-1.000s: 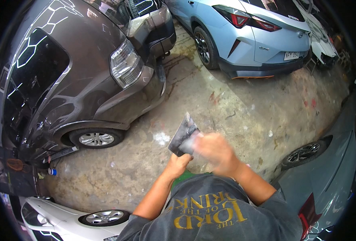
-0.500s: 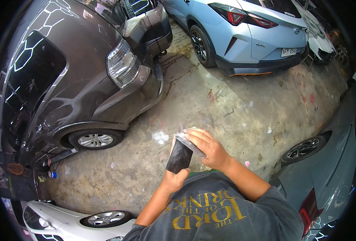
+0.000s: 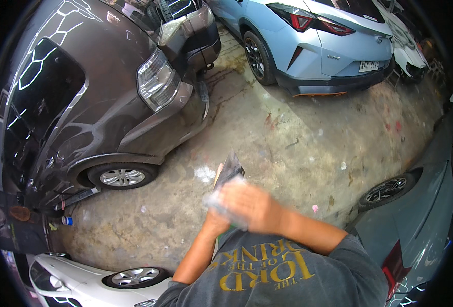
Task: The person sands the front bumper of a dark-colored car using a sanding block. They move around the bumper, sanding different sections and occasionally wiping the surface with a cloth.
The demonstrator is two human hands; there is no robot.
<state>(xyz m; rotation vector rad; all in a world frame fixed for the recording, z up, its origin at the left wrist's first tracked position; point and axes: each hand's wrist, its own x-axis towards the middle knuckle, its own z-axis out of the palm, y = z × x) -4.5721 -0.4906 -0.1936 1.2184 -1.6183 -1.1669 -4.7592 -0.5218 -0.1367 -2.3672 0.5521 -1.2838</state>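
Observation:
My left hand (image 3: 216,221) is closed around a dark, flat rectangular piece (image 3: 232,167) in front of my chest. Its far end sticks out past the hands, tilted upward. Across the near part of it lies my right hand (image 3: 254,203), smeared by motion. Under the right fingers shows a thin greyish sheet (image 3: 239,221), blurred and pressed against the dark piece. What the sheet is made of I cannot make out. The right hand covers most of the left fingers and the middle of the dark piece.
A dark brown vehicle (image 3: 108,123) stands at the left, a light blue car (image 3: 318,56) ahead. To the right is a grey-green car (image 3: 415,215); a white car (image 3: 98,276) sits at the lower left. Stained concrete floor (image 3: 288,138) lies between them. A small blue-and-white can (image 3: 67,221) stands at left.
My right hand has slid with the grey sheet from the far end of the dark piece back toward my body. The left hand has hardly moved.

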